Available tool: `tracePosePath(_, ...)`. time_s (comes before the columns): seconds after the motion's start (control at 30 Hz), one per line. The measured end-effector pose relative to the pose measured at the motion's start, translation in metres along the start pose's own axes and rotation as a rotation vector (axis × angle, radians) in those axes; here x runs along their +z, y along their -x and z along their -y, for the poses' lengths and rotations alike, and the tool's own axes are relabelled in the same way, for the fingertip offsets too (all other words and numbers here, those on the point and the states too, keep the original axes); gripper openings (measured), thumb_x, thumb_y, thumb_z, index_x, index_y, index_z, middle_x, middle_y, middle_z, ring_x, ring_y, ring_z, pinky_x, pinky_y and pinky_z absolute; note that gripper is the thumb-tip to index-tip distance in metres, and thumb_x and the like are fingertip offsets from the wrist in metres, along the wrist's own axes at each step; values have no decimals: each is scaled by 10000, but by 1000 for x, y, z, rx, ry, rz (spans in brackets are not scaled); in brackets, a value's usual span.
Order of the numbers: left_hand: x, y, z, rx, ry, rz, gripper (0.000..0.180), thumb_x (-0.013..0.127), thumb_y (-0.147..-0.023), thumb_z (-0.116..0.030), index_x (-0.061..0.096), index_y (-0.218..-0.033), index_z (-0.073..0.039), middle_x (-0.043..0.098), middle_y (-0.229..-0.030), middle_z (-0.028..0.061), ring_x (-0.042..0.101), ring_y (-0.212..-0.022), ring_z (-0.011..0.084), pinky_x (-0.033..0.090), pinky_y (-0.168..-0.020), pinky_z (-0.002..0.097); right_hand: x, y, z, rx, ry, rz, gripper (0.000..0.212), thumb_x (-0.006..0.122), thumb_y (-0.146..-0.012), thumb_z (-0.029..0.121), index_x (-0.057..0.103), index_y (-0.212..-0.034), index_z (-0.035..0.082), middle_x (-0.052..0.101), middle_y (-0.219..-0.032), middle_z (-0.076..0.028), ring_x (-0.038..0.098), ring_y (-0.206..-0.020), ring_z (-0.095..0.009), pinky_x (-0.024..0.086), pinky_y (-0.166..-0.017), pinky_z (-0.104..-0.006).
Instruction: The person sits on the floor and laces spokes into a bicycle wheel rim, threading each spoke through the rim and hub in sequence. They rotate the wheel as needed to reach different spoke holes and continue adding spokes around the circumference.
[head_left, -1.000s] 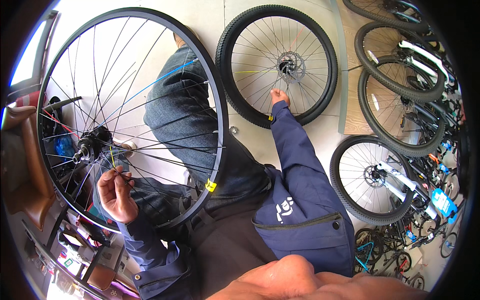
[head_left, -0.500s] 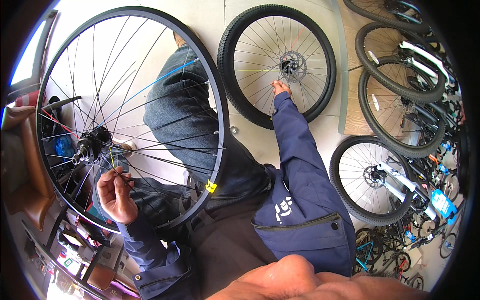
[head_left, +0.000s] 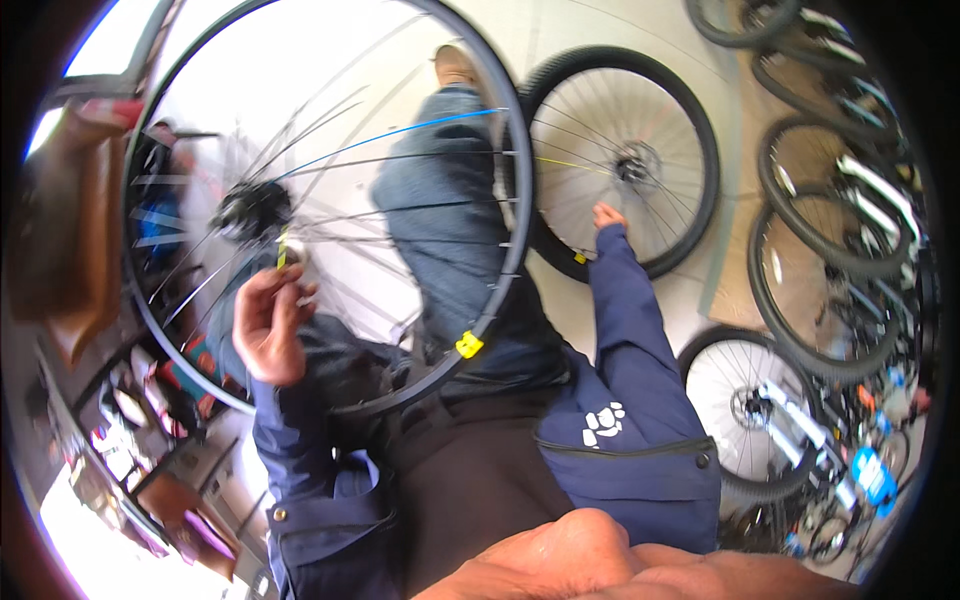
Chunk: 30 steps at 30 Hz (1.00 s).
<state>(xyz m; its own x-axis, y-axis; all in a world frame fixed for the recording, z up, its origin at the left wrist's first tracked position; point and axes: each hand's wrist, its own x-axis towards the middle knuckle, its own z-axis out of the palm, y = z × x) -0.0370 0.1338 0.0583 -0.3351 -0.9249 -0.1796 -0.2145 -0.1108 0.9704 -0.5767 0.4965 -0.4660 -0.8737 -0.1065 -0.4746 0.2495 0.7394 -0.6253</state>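
A bare bicycle wheel [head_left: 517,200] without a tyre stands propped before me on the left, over my legs. Its spokes are mostly black, with one blue spoke [head_left: 400,130] and a short yellow stretch of spoke [head_left: 283,250] below the black hub [head_left: 252,212]. My left hand [head_left: 272,325] pinches that yellow spoke between thumb and fingers. Farther right, a tyred wheel [head_left: 703,160] lies on the floor, with a brake disc [head_left: 637,165] and a yellow spoke of its own. My right hand [head_left: 608,215] reaches to its spokes near the hub, fingers closed; what they grip is too small to make out.
Several bicycles [head_left: 830,250] crowd the right side, one front wheel [head_left: 745,405] near my right elbow. At the far left is a brown leather seat [head_left: 85,220]. Shelves with goods [head_left: 130,410] are at the lower left. Yellow tags mark both wheels' rims.
My view has shifted, so both wheels and my legs appear farther right. My left hand has moved up with its pinch on the yellow spoke. My right hand stays by the tyred wheel's hub.
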Motion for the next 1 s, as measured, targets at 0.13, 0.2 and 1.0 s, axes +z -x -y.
tracePosePath(0.13,5,2,-2,-52,183,43,217,673,-1130,-47,672,-1348,-55,800,-1313,128,797,-1035,200,638,-864,305,-15,39,-16,-4,-209,230,369,827,-1051,341,832,-1275,48,829,-1017,-51,648,-712,-107,533,-633,-307)
tracePosePath(0.2,7,0,0,-39,275,84,211,662,-1126,-10,667,-1334,-45,798,-1308,144,804,-1073,217,653,-892,334,-29,79,8,-40,-134,258,331,818,-1064,402,804,-1107,74,811,-966,-17,574,-664,-77,470,-593,-287)
tracePosePath(1.0,14,-19,29,19,475,211,204,668,-1106,38,635,-1296,-29,774,-1311,151,803,-1144,241,679,-950,362,-56,496,436,-825,354,1071,318,834,-1012,175,809,-1251,-33,866,-1077,-174,844,-968,-191,651,-883,-318)
